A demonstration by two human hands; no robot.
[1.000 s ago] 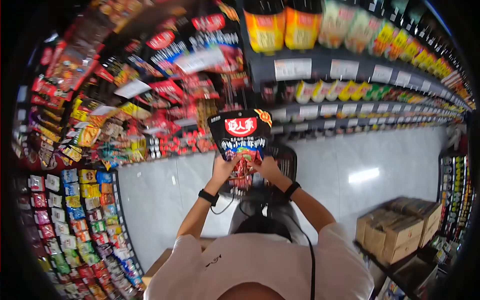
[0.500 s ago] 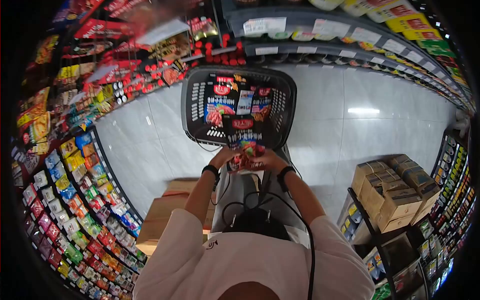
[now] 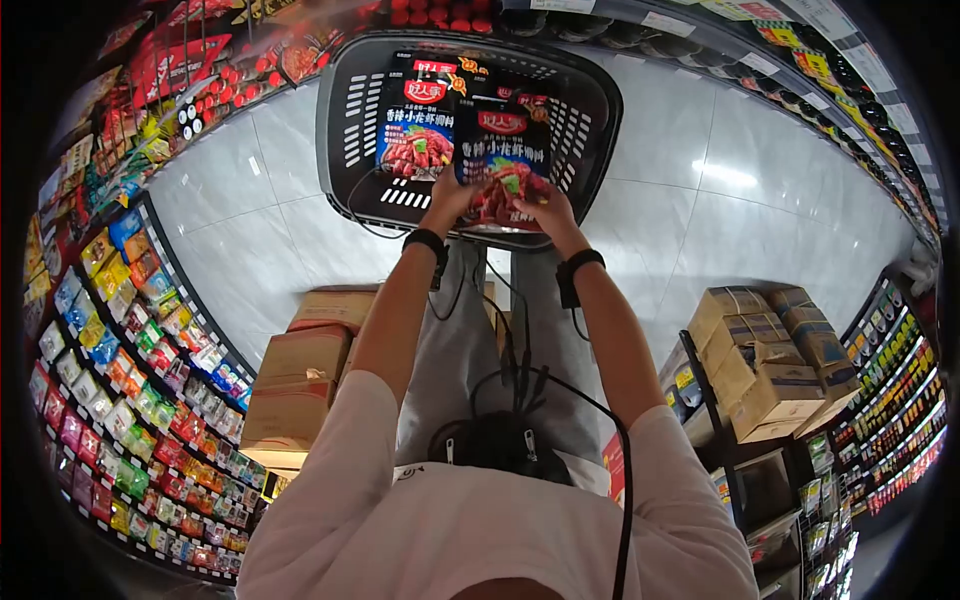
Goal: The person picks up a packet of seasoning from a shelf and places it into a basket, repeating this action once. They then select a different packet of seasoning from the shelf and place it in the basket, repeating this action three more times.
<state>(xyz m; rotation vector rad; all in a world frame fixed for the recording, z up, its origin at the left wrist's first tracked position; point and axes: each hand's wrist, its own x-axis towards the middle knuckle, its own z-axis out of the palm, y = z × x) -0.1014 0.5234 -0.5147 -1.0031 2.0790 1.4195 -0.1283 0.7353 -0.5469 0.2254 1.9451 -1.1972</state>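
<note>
A black seasoning packet with a crayfish picture is held by its lower end between my two hands, over the near right part of a black shopping basket. My left hand grips the packet's left edge, its fingers partly behind it. At the right edge, my right hand has its thumb across the front. Another similar packet lies in the basket to the left. More dark packets lie partly hidden behind these two.
Cardboard boxes stand on the floor at the left and in a stack at the right. Shelves of colourful packets curve along the left. Shelving runs across the upper right. Cables hang below my hands.
My hands and the held packet have moved forward, over the basket. The basket appears larger and higher in view, and its printing is sharper. Both hands still hold the packet.
</note>
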